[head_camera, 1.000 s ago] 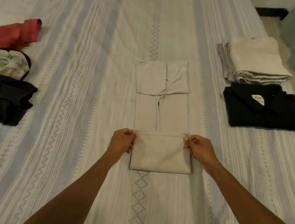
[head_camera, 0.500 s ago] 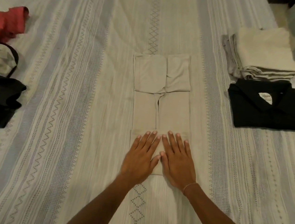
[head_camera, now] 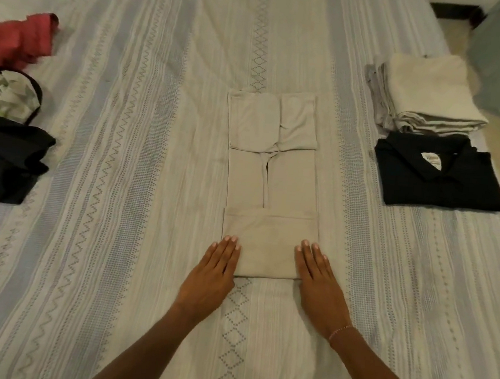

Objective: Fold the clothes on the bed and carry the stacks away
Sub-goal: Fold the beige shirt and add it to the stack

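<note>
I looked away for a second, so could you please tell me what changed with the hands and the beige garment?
The hands let go of the fold's corners, pressed its middle, then slid apart: left hand and right hand now lie flat at the edges of the beige garment. The garment stayed put.

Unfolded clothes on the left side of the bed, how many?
3 visible: a red garment farthest, a patterned one in the middle, a black one nearest. All run off frame; more may be hidden.

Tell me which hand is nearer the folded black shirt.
Right. The right hand lies flat at the beige garment's near right corner, on the black shirt's side; the left hand lies at the near left corner, farther away.
</note>
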Demonstrator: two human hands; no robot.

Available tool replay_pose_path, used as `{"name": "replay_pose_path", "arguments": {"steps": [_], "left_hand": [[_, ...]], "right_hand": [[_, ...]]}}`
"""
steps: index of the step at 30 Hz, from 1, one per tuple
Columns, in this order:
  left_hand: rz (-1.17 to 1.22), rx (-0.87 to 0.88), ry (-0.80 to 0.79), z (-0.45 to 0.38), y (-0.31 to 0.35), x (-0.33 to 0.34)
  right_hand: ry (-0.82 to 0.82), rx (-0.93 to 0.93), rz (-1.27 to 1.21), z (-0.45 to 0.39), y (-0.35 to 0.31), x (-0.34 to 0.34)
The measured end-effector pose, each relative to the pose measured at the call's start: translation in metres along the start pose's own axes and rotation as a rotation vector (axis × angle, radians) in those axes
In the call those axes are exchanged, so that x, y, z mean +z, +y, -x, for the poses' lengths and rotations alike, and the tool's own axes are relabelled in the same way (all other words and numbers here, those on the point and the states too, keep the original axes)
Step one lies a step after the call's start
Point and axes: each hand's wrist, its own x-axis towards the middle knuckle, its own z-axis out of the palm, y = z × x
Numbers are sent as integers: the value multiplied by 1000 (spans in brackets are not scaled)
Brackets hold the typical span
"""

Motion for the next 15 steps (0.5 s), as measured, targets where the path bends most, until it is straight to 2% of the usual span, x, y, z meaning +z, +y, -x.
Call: {"name": "replay_pose_path", "arguments": {"steps": [3,6,12,15], "left_hand": [[-38,-13,34,10,2,-4],[-75,3,-11,10,-1,-19],[-139,5,-193,32,-4,-59],[-12,6,-224,45,2,-83]], "right_hand": [[15,-6,53,6,-4,-5],[23,-60,81,8,-2,-17],[-154,-186,193,34,-21,-69],[-180,-175,149,49,-29,-88]]}}
